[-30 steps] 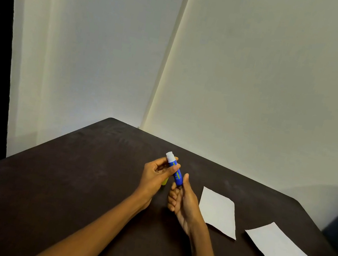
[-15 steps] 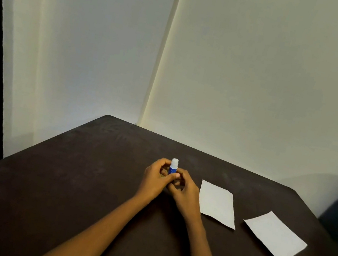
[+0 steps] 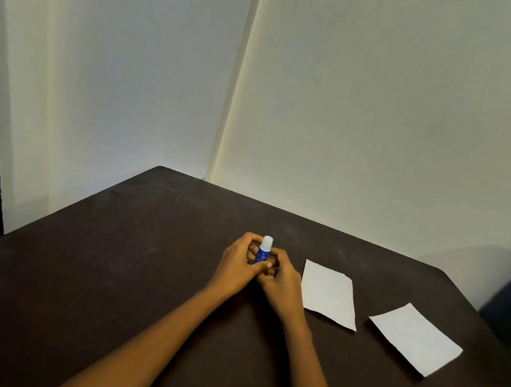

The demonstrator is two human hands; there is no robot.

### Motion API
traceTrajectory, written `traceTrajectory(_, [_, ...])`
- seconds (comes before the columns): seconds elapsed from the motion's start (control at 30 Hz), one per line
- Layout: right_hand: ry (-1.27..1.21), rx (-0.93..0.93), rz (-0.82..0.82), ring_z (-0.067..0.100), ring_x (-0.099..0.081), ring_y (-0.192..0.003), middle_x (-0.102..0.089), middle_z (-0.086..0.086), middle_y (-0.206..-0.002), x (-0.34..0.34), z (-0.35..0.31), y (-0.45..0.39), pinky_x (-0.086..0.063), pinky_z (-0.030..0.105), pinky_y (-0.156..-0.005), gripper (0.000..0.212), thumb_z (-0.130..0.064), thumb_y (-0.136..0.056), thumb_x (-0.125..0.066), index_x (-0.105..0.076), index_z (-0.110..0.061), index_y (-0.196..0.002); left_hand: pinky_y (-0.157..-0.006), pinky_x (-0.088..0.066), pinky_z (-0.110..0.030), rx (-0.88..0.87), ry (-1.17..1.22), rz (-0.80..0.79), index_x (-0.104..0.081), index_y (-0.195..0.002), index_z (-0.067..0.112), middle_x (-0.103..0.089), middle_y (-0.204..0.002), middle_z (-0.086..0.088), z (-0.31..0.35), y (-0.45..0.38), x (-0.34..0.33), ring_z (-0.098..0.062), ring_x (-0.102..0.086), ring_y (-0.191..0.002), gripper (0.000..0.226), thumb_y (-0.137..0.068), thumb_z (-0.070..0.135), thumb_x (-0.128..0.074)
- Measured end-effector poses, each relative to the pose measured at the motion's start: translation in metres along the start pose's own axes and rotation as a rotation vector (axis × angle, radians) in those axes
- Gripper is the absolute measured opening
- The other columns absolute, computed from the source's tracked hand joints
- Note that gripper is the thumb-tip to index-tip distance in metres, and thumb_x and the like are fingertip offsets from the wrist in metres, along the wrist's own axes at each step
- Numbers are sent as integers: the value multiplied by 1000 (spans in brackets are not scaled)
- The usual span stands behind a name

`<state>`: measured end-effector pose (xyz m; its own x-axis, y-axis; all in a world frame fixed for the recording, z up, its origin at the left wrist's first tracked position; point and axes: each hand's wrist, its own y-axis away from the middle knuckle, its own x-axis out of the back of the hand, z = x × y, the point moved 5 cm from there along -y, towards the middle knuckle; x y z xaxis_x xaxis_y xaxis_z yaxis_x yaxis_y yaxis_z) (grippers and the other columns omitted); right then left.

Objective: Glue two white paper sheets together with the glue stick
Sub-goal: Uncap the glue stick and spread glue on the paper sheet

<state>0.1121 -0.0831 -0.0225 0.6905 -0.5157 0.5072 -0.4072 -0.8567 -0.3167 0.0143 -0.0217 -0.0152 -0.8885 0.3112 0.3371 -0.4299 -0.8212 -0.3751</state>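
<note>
Glue stick (image 3: 263, 251) upright at frame centre, gripped by left hand (image 3: 237, 268) and right hand (image 3: 283, 279); could smear surface (image 3: 130, 273), never reaching sheets (image 3: 328, 294).

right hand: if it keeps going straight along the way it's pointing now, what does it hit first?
The right hand points up-left toward the left hand, so it would meet the glue stick both hands grip, then the left hand's fingers. Both sheets lie off to its right, outside that line. Depth is unclear.
</note>
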Motion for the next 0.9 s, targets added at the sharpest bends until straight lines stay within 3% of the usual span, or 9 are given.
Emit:
traceTrajectory(0.13, [-95,-54,8,9,-60,-87,-53,1,-114,3,-1,4,-47,12,-70,63,-2,-79,-62,-37,-18,-135,-83,-36,-14,-58,-33,137,-39,-132,15,-46,-114,2,10,6,10,-10,-42,-107,64,-78,25,-72])
traceTrajectory(0.27, [-18,-61,338,15,-52,-92,-46,0,-107,45,-6,20,-46,26,-80,51,2,-82,-53,-45,-14,-129,-74,-42,-24,-378,-261,387,-52,-114,7,-53,-99,-6,50,32,21,-16,-47,-90,31,-87,20,-60])
traceTrajectory(0.33, [77,-73,475,21,-53,-104,-49,2,-108,72,-2,31,-44,30,-84,42,2,-83,-49,-50,-11,-122,-74,-45,-30,-511,-264,324,-55,-105,7,-54,-94,-5,65,46,9,-18,-51,-85,20,-87,14,-56])
traceTrajectory(0.4, [255,-132,476,27,-50,-112,-52,10,-117,92,9,39,-45,37,-89,40,3,-83,-46,-50,-8,-122,-77,-45,-28,-530,-222,136,-55,-105,10,-52,-94,2,74,55,-15,-11,-49,-86,17,-89,11,-51])
traceTrajectory(0.47, [397,-221,381,31,-47,-116,-50,15,-126,101,24,45,-45,43,-92,43,3,-85,-42,-45,-5,-126,-87,-44,-26,-372,-148,-70,-52,-114,13,-54,-107,2,73,58,-45,-8,-49,-99,23,-92,11,-45])
traceTrajectory(0.53, [409,-284,305,34,-47,-118,-47,18,-130,102,32,50,-43,44,-94,43,1,-87,-40,-41,-3,-130,-101,-37,-28,-74,-70,-204,-41,-130,13,-47,-131,-6,66,55,-73,-17,-43,-123,35,-95,16,-41])
traceTrajectory(0.67, [425,-277,272,34,-49,-117,-49,18,-129,98,35,49,-43,43,-95,42,-2,-88,-43,-40,-3,-130,-106,-33,-35,402,86,-207,-22,-144,8,-28,-148,-12,64,42,-94,-27,-34,-134,53,-95,20,-40])
traceTrajectory(0.8, [414,-288,271,33,-49,-117,-50,17,-129,101,39,49,-43,42,-97,45,-2,-86,-45,-41,-4,-130,-98,-45,-36,673,271,-116,-30,-138,2,-39,-139,-18,61,23,-98,-32,-45,-123,51,-90,10,-44])
traceTrajectory(0.9, [404,-278,273,33,-51,-115,-51,17,-128,102,39,48,-43,43,-95,43,-3,-86,-46,-42,-5,-129,-59,-47,-27,707,391,-155,-32,-134,2,-53,-96,-16,66,20,-100,-22,-55,-76,49,-89,7,-49])
